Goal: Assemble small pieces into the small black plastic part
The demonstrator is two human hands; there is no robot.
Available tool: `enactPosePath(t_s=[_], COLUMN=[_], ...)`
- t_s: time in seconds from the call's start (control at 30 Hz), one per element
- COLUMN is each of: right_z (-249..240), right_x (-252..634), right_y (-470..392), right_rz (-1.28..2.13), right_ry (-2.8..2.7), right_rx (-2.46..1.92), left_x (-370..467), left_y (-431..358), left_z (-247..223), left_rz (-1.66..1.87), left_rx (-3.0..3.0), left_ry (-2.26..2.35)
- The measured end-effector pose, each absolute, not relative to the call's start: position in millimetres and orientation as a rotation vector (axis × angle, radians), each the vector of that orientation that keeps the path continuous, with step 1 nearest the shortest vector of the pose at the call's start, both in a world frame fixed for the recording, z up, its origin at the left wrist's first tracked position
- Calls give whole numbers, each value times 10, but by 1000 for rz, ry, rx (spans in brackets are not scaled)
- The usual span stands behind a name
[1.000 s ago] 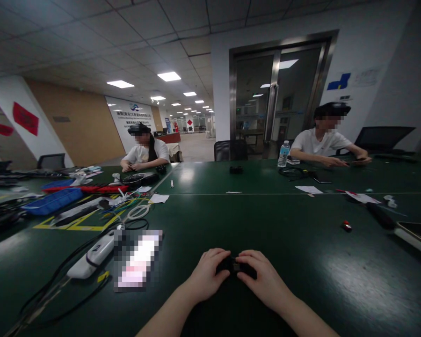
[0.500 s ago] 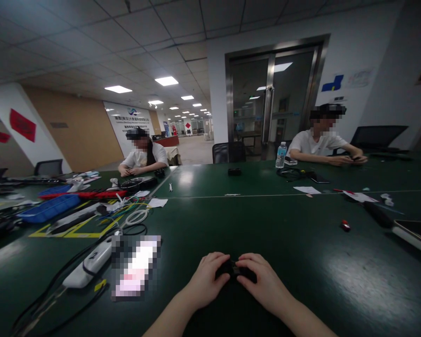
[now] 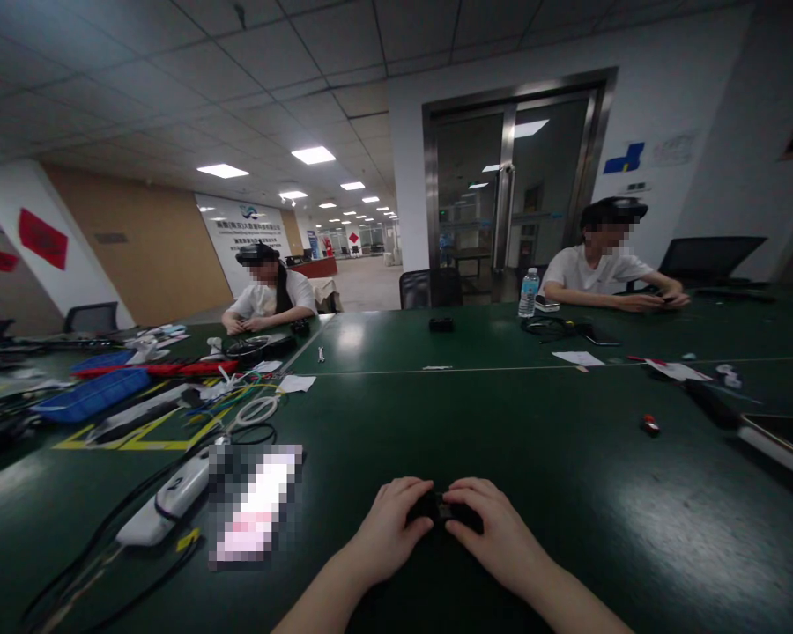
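Observation:
A small black object (image 3: 442,509) rests at the near middle of the dark green table (image 3: 476,423). My left hand (image 3: 393,528) is closed round its left end, thumb below and fingers above. On the right end, my right hand (image 3: 492,528) grips it in the same way. The hands are slightly apart, with the object's middle showing between them. What exactly the object is cannot be made out. Left of my left hand lies a phone (image 3: 259,506) with a bright, blurred screen.
A white power strip (image 3: 172,497) with black cables and a blue tray (image 3: 92,394) lie at left. A small red item (image 3: 649,425) sits at right, near a large device (image 3: 783,440). Two people sit across the table, near a water bottle (image 3: 529,293).

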State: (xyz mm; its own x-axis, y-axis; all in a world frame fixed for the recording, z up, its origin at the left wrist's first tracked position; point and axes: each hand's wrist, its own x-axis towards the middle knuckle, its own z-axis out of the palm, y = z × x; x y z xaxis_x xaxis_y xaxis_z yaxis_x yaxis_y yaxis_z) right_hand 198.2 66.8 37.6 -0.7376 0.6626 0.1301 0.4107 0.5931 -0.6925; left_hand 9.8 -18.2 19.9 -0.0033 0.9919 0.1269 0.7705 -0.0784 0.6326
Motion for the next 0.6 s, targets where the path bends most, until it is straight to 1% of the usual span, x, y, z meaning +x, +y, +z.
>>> enactPosePath(t_s=[0.6], right_z=[302], right_x=[1974], right_y=[689], right_rz=[946], right_ry=[-2438], right_rx=[-854], left_x=[105], left_y=[-203], left_z=[251], left_rz=[791], left_rx=[1904], left_ry=[1824])
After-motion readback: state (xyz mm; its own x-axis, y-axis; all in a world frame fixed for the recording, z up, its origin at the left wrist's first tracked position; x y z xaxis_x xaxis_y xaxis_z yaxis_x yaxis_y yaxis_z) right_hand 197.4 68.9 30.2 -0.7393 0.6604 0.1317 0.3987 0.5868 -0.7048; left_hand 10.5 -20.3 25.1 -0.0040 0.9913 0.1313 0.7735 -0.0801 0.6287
